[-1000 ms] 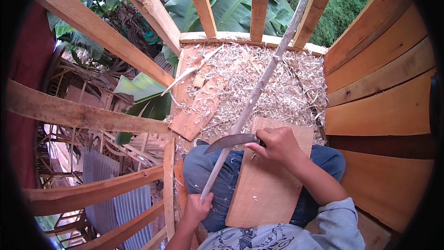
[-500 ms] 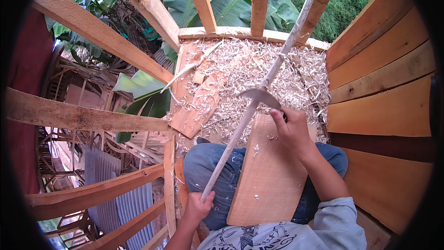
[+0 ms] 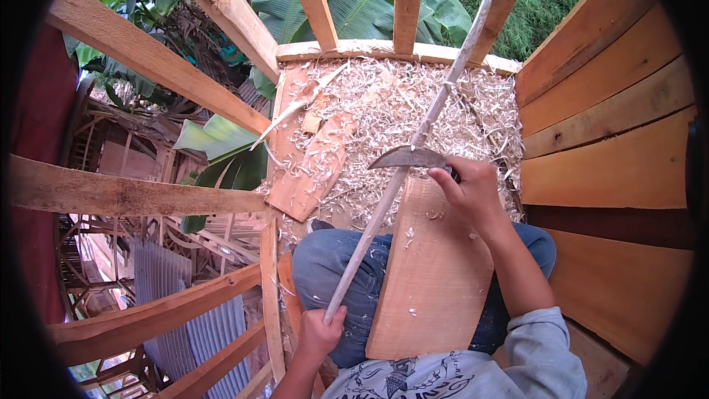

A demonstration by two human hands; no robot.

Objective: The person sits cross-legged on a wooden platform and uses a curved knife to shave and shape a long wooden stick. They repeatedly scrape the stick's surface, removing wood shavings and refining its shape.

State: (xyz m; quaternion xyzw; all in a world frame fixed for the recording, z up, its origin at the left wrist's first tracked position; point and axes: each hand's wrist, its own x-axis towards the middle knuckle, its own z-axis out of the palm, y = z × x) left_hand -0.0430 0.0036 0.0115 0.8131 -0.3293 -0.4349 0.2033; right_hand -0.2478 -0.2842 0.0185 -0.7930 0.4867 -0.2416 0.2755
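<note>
My left hand [image 3: 321, 331] is closed round the lower end of a long wooden stick [image 3: 380, 214], which slants up and away to the right, past the far edge. In my right hand [image 3: 465, 185] is a curved knife [image 3: 406, 157], like a sickle, its handle mostly hidden by my fingers. The dark blade lies across the stick around its middle. Across my lap rests a broad wooden board [image 3: 436, 273], with a few shavings on it, and the stick passes over its upper left side.
Pale wood shavings [image 3: 384, 125] cover the platform floor ahead, with a loose plank [image 3: 314, 170] among them. Railing bars [image 3: 140, 196] stand to the left and far side; a plank wall [image 3: 605, 177] is on the right. Banana leaves [image 3: 354, 0] hang beyond.
The blade's tilt has changed: its tip now points left more levelly, and my right hand has shifted slightly up. My left hand keeps its grip on the stick's lower end.
</note>
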